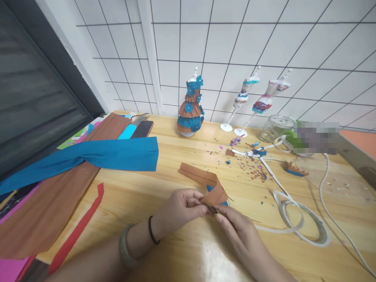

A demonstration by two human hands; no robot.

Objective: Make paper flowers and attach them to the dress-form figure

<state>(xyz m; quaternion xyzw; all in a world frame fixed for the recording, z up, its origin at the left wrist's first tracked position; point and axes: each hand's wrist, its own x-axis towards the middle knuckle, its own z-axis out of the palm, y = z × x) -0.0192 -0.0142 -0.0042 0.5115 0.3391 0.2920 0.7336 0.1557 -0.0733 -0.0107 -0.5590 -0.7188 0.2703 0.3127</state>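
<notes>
Near the front middle of the wooden table, my left hand (188, 209) pinches the lower edge of a brown crepe paper strip (202, 178). My right hand (236, 223) grips the same gathered edge just to the right, the fingertips of both hands close together. From my fingers the strip folds over and trails away to the upper left. A bit of blue paper (210, 188) shows behind the fold. Beyond my hands stands a small mannequin (190, 105) in a tiered blue and brown paper dress with blue flowers.
Long blue crepe paper (132, 154) and brown crepe paper (58, 196) lie at left, beside a red strip (79, 227) and a phone (143, 129). Two bare-stand mannequins (241, 96), a clear jar (273, 127), paper scraps (255, 168), a white tape roll (323, 233) and a cable (323, 184) are right.
</notes>
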